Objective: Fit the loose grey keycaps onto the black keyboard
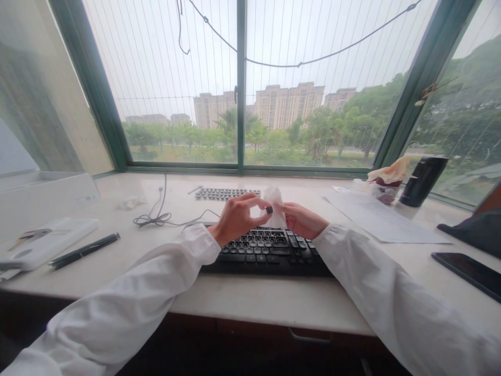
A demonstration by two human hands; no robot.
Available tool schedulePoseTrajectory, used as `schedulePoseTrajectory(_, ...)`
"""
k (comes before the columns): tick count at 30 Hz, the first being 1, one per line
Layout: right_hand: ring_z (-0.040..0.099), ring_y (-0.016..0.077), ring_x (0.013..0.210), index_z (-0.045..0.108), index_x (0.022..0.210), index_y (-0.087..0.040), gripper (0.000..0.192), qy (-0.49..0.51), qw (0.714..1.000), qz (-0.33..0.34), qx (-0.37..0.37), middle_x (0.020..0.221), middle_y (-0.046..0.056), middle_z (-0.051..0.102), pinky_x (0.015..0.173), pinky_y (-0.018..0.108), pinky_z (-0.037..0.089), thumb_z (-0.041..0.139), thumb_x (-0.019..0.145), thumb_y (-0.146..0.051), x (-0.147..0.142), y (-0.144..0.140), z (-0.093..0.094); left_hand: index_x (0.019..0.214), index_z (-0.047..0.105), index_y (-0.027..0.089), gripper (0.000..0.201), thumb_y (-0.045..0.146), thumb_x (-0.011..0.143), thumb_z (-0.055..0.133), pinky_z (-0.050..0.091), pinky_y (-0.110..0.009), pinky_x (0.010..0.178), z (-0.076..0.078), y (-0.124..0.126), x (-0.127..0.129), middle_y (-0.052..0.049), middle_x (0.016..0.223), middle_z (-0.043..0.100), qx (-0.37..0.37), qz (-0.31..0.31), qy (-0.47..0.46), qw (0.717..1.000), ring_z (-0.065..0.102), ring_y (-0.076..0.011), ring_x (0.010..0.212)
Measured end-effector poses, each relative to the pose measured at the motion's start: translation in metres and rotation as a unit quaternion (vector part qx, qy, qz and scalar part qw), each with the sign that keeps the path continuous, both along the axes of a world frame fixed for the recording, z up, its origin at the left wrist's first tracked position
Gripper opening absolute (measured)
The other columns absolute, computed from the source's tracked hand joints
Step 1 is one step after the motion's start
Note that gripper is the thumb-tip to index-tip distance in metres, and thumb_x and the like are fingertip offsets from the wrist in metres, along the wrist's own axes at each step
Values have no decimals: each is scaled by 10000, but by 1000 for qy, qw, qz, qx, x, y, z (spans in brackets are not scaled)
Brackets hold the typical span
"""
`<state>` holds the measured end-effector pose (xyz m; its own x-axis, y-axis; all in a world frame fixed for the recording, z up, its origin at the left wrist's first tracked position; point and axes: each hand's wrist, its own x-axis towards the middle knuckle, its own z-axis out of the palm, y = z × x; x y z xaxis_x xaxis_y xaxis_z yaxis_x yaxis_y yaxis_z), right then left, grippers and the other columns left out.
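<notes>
Forearms angle inward over the black keyboard point(270, 256): the left hand point(238, 216) pinches a small black keycap point(269, 210) at its fingertips, the right hand point(304, 219) grips white tissue point(276, 201) just beside it.

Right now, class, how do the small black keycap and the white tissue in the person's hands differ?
The keycap is black; the tissue is white. The keycap is small and blocky; the tissue is larger and thin. The left hand pinches the keycap; the right hand holds the tissue. Both are held up.
</notes>
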<state>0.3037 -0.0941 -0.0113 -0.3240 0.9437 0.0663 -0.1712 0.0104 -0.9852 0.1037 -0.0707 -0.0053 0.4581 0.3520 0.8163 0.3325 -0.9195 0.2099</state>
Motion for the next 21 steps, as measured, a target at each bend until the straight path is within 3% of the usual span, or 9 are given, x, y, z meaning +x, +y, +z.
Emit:
schedulePoseTrajectory(5, 662, 176, 846, 705, 1087, -137, 475, -20, 999, 38, -5, 1017, 106, 715, 763, 281, 540, 716, 771, -492, -2, -3, -2, 854, 716, 212, 209, 416, 818, 686, 453, -197, 540, -3, 3, 0, 0, 859, 660, 3, -18, -19, 1000, 494, -48, 536)
schedulePoseTrajectory(11, 647, 166, 877, 724, 1070, -125, 510, -30, 998, 51, 6, 1019, 107, 714, 774, 259, 512, 781, 702, -474, -1, 1, -6, 765, 655, 174, 240, 407, 804, 696, 471, -211, 557, -7, 4, 2, -9, 830, 641, 12, 12, 4, 1000, 548, -76, 603)
schedulePoseTrajectory(21, 628, 154, 804, 768, 949, -110, 440, -29, 999, -23, 37, 880, 88, 733, 771, 266, 475, 800, 679, -457, -4, 2, -7, 794, 680, 184, 91, 272, 795, 703, 504, -217, 611, -5, 2, 4, 3, 825, 687, 3, 28, -12, 1000, 607, -89, 644)
